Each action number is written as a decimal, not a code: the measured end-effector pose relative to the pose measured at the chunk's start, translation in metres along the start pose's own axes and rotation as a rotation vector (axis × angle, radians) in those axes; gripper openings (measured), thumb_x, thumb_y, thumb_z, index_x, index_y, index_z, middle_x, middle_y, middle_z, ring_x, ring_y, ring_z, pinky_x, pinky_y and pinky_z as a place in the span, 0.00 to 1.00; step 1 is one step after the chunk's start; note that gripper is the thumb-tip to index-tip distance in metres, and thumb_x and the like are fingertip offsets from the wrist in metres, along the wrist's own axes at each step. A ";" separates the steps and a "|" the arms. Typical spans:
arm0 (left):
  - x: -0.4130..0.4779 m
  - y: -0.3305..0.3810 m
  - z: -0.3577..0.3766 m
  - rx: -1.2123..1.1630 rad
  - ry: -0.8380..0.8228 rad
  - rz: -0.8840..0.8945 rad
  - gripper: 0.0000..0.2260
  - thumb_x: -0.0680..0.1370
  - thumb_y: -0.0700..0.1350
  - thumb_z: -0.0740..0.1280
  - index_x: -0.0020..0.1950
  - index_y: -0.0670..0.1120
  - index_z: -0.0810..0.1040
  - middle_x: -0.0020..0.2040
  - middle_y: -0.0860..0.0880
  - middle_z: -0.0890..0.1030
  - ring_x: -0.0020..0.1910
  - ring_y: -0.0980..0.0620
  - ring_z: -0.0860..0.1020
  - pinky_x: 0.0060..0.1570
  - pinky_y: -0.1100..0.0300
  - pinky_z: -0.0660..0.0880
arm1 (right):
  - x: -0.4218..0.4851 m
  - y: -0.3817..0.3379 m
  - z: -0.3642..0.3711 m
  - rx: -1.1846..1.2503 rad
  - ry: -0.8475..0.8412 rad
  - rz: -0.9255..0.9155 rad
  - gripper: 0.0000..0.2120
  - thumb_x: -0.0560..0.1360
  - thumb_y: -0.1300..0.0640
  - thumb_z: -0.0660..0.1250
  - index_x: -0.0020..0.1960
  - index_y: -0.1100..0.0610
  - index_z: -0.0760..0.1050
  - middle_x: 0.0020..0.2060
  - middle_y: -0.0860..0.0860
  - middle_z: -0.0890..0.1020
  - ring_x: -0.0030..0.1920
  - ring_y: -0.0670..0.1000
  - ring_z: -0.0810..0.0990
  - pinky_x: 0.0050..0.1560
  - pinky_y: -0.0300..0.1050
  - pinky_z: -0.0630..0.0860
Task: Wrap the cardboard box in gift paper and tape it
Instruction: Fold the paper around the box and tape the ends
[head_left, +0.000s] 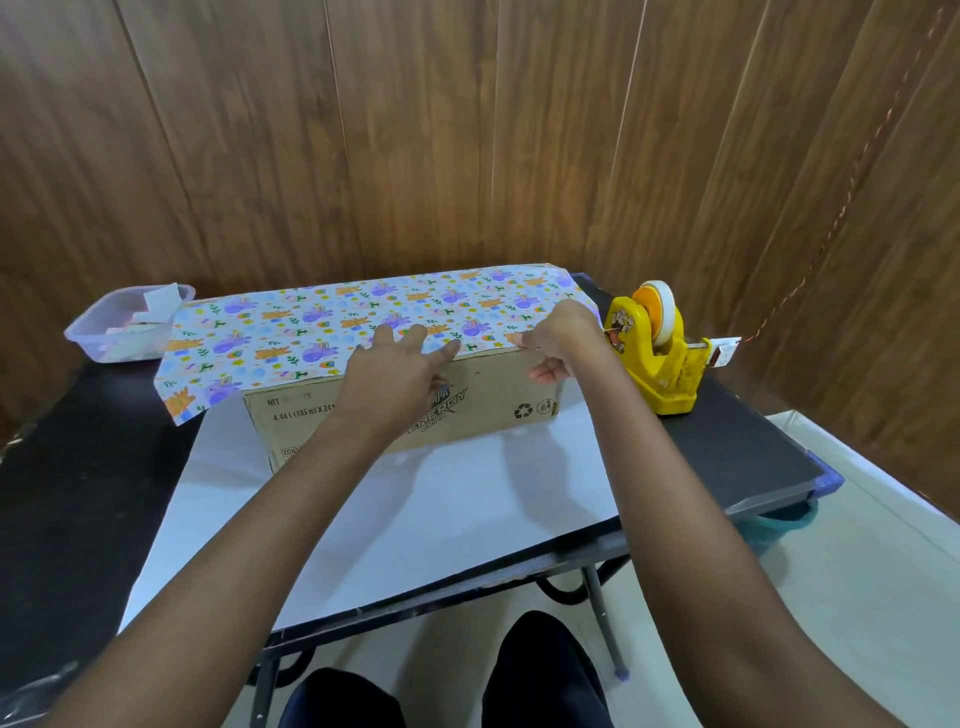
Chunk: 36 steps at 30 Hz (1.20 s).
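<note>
A long brown cardboard box (498, 400) lies on the white underside of the gift paper (415, 509), which is spread over the table. The paper's printed side (291, 332), with purple and orange figures, is folded over the box top, its edge ending at the front top edge. My left hand (400, 364) lies flat with fingers spread, pressing the paper edge near the middle of the box. My right hand (558, 338) pinches the paper edge at the box's right front corner. A yellow tape dispenser (657, 353) stands just right of the box.
A clear plastic tub (124, 327) with paper scraps sits at the table's back left. The black table (727, 447) ends close on the right and front. Wooden wall panels stand behind. My knees show below the front edge.
</note>
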<state>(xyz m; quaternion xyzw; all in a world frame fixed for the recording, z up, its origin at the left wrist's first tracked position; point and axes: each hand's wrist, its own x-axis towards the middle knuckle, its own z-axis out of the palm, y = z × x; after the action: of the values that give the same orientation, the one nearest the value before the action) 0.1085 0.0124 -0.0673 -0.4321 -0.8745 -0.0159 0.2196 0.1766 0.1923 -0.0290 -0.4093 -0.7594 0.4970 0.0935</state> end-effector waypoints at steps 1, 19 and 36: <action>-0.001 0.000 0.000 -0.006 0.005 0.003 0.21 0.80 0.53 0.60 0.73 0.57 0.63 0.62 0.46 0.71 0.58 0.40 0.69 0.42 0.53 0.70 | -0.002 0.005 -0.003 0.040 -0.024 -0.029 0.16 0.74 0.62 0.69 0.56 0.63 0.65 0.32 0.60 0.74 0.23 0.53 0.77 0.26 0.45 0.77; -0.002 -0.005 0.006 -0.016 0.103 0.100 0.21 0.70 0.47 0.74 0.62 0.50 0.78 0.44 0.43 0.78 0.41 0.38 0.75 0.28 0.58 0.64 | 0.005 0.077 -0.043 0.081 0.390 -0.510 0.09 0.72 0.59 0.70 0.49 0.58 0.72 0.36 0.54 0.77 0.34 0.49 0.75 0.35 0.43 0.69; -0.001 -0.008 0.012 0.026 0.208 0.090 0.23 0.64 0.46 0.79 0.57 0.46 0.81 0.40 0.45 0.79 0.35 0.41 0.75 0.27 0.64 0.61 | 0.017 0.058 -0.151 -0.056 0.374 0.024 0.16 0.77 0.61 0.65 0.63 0.67 0.72 0.62 0.60 0.76 0.62 0.59 0.74 0.54 0.49 0.71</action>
<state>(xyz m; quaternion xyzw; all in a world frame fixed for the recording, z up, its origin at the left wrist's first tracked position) 0.0989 0.0094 -0.0771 -0.4639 -0.8269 -0.0394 0.3154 0.2793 0.3169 -0.0083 -0.5061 -0.7374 0.3920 0.2156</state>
